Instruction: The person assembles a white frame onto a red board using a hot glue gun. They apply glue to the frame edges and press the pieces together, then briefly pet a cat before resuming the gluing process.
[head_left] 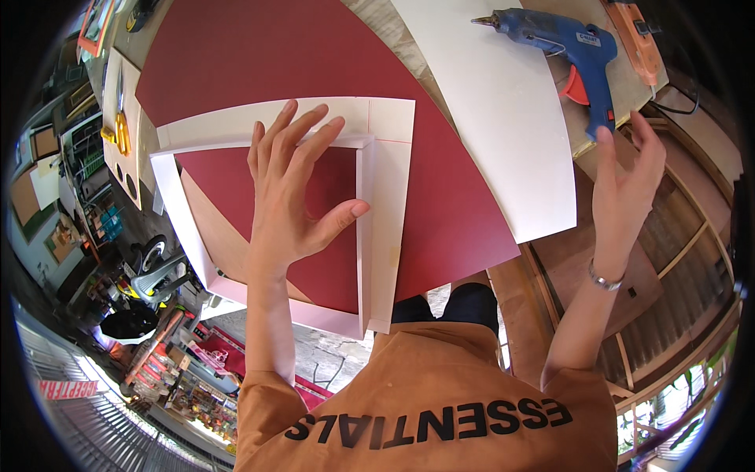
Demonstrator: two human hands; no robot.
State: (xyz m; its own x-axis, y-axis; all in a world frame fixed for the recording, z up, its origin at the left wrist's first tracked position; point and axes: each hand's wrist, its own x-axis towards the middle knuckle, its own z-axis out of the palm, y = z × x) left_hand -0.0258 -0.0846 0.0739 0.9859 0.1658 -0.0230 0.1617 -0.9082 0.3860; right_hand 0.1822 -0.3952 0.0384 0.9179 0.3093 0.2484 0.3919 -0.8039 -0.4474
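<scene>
My left hand (295, 177) is spread open over a white rectangular frame (365, 236) with raised walls. Its fingers reach across the frame's far wall; whether they touch it, I cannot tell. Along the far and right sides of the frame runs a white card border (392, 181) with thin red lines. Beneath lies a large dark red sheet (267, 55). At the right, my right hand (629, 181) has its fingers apart beside the handle end of a blue glue gun (566, 43) with a red trigger. The glue gun lies on its side, nozzle pointing left.
A long white sheet (511, 118) lies between the red sheet and the glue gun. An orange device (635, 43) sits at the far right edge of the table. Yellow-handled scissors (120, 132) rest on a board at the left. A wheeled vehicle (157, 271) stands beyond.
</scene>
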